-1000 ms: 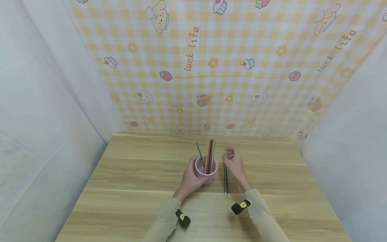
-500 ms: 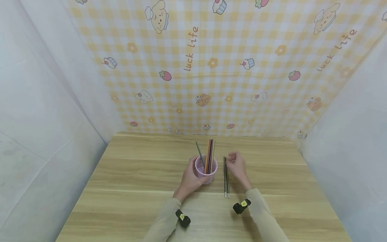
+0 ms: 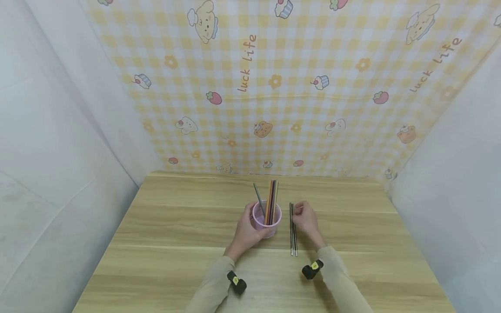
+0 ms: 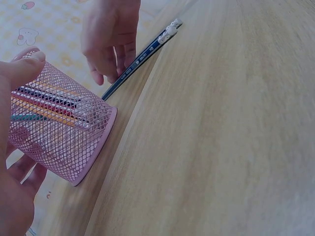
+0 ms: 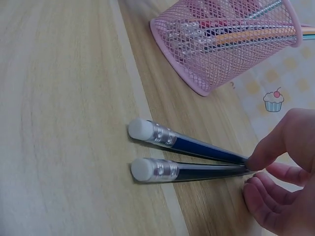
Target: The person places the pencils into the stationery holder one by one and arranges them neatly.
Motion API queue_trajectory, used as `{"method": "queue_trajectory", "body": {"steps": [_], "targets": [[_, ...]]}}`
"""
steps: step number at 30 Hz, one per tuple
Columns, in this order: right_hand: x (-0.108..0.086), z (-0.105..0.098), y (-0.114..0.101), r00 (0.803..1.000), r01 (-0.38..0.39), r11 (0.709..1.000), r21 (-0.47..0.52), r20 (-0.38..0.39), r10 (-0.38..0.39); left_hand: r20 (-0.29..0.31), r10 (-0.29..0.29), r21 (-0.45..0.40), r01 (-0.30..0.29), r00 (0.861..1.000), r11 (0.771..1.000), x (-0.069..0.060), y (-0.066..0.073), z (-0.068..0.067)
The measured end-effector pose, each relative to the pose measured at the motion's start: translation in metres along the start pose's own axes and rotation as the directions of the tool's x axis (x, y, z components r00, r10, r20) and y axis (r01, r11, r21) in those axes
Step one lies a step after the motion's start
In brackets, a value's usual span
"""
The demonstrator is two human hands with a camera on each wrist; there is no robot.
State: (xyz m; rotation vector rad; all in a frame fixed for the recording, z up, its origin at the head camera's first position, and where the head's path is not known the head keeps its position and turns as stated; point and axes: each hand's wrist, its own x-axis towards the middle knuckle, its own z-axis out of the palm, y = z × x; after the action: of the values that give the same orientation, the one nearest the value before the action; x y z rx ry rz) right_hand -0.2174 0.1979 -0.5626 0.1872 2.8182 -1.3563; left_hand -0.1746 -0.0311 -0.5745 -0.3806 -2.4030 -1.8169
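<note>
My left hand (image 3: 247, 226) grips a pink mesh pencil cup (image 4: 64, 123) from its left side, thumb near the rim. Several pencils (image 3: 272, 202) stand in the cup, one greenish pencil (image 3: 258, 195) leaning apart to the left. Right of the cup lie two dark pencils (image 5: 211, 172) with white erasers (image 5: 142, 169) towards the person. My right hand (image 3: 307, 219) is low over their far part. In the right wrist view its thumb (image 5: 268, 150) touches the pencils, and the other fingertips (image 5: 253, 189) are loosely bent beside them. No firm pinch shows.
The wooden table (image 3: 176, 234) runs back to a yellow checked cloth (image 3: 235, 117) with cartoon prints. White sheets (image 3: 58, 152) hang at both sides. Black camera units (image 3: 236, 282) are strapped to both wrists.
My right hand has drawn back a little towards the person and come down beside the pencils, its fingers closer together. The left hand and cup have stayed put.
</note>
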Motion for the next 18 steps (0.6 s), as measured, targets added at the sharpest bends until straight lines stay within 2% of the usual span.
{"method": "queue_trajectory", "body": {"steps": [13,18], "targets": [[-0.0013,-0.0031,-0.003,1.0,0.023,0.975,-0.223,0.001,-0.024,0.009,0.007,-0.012,-0.007,1.0,1.0,0.0003,-0.0008,-0.0001],[-0.001,-0.0067,-0.0024,1.0,0.012,0.965,-0.26,0.029,-0.005,0.006,0.009,-0.007,-0.009,1.0,1.0,0.0004,-0.0008,0.0]]}}
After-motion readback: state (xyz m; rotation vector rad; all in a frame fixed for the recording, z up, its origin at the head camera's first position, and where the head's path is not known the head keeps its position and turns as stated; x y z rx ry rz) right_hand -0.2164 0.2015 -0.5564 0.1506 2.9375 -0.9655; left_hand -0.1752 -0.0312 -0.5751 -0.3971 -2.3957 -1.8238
